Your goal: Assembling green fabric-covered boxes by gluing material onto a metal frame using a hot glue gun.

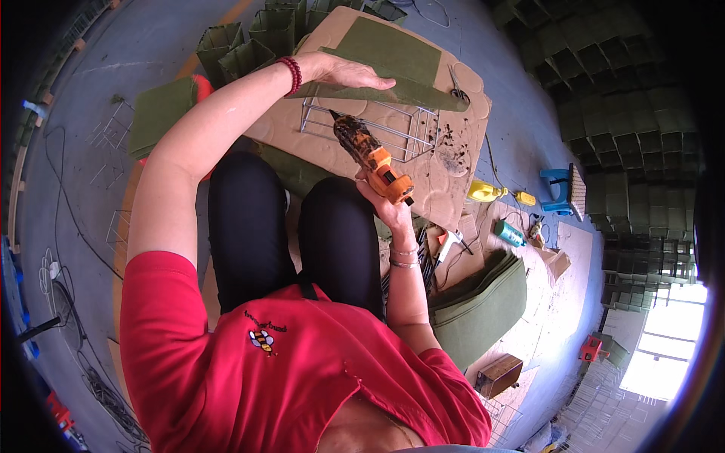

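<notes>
My left hand (349,73), with a dark red bead bracelet at the wrist, is closed on a green felt-like sheet (419,92). The sheet is tilted up along the far side of a metal wire frame (411,136), which lies on a cardboard-covered worktop (472,128). In my right hand (389,210) is an orange glue gun (377,162), its front part caked in dark residue. The gun's pointed black nozzle faces away from me, over the frame's left part. A flat green panel (396,49) lies beyond the lifted sheet.
Scissors (458,87) lie at the worktop's right edge, near dark specks. On the right are a yellow bottle (483,191), a teal can (510,232), a white glue gun (450,240), folded green sheets (483,306) and a blue stool (559,190). Green boxes (272,34) stand behind.
</notes>
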Tool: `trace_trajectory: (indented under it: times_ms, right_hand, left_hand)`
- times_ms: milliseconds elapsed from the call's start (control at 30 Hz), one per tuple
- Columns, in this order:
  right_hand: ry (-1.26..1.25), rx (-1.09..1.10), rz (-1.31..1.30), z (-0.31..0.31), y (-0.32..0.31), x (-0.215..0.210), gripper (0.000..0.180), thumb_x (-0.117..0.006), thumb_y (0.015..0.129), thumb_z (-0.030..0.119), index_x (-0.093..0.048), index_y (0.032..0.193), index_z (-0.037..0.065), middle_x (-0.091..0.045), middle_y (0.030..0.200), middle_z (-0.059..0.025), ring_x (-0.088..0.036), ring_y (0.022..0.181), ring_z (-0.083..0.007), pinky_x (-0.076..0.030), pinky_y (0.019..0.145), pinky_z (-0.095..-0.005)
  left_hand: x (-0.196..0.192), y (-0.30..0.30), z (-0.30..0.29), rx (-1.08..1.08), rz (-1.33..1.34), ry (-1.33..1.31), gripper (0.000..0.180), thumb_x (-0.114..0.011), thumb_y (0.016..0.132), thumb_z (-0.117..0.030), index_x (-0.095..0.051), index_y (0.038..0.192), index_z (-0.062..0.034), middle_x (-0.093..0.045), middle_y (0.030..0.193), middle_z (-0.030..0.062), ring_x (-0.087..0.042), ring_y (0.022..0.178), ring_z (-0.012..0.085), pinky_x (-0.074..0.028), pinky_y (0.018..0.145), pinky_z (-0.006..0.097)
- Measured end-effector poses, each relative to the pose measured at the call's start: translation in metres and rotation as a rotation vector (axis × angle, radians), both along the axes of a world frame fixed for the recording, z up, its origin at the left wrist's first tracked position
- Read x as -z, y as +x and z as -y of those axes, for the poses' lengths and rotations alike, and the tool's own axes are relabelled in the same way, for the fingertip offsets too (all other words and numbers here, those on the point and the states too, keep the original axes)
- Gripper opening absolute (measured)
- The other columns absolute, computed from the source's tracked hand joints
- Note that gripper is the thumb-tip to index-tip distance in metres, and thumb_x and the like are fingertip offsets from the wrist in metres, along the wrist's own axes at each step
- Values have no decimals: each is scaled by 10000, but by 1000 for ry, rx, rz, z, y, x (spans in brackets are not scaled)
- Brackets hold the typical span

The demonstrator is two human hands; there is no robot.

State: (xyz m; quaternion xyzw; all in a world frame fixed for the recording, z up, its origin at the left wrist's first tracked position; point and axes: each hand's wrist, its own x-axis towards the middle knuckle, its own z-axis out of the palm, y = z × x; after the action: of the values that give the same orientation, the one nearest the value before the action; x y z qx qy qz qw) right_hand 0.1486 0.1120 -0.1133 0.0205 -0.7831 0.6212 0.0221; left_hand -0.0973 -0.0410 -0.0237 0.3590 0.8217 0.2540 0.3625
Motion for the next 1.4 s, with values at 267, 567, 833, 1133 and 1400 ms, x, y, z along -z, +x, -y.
trace_trajectory:
  times_ms: [267, 567, 833, 1133, 1400]
  right_hand:
    - [201, 3, -173, 6, -16, 9, 268, -748, 753, 252, -672, 878, 27, -669, 759, -141, -652, 704, -303, -500, 649, -351]
    - [255, -36, -186, 14, -25, -1, 317, -744, 746, 270, -624, 917, 32, -636, 729, -176, -610, 708, -382, -481, 655, -412]
    - [275, -76, -209, 18, -25, -11, 342, -757, 726, 235, -613, 968, 39, -640, 747, -166, -618, 720, -378, -486, 667, -403]
    - [241, -65, -222, 11, -27, 0, 316, -754, 735, 224, -618, 945, 32, -642, 748, -172, -623, 719, -371, -488, 654, -388]
    - [316, -50, -104, 14, -20, -14, 205, -737, 766, 122, -665, 930, 23, -700, 863, -46, -666, 813, -121, -512, 742, -268]
  left_hand:
    - [6, -1, 1, 98, 19, 73, 982, -279, 868, -757, -440, 1302, 110, -433, 1376, 220, -367, 1309, 284, -234, 1113, 426]
    - [12, -2, -1, 86, 41, 111, 991, -281, 866, -758, -428, 1308, 117, -422, 1382, 243, -345, 1327, 297, -225, 1115, 457]
    - [16, -1, 0, 53, 31, 114, 984, -274, 864, -761, -448, 1292, 108, -419, 1379, 237, -331, 1333, 307, -229, 1117, 472]
    - [-8, 13, -3, 97, 88, 72, 992, -263, 855, -764, -243, 1437, 40, -158, 1526, 222, -108, 1431, 339, -143, 1160, 472]
    - [8, 7, 2, 62, 24, 88, 992, -264, 856, -766, -324, 1386, 71, -288, 1456, 233, -227, 1380, 328, -199, 1133, 470]
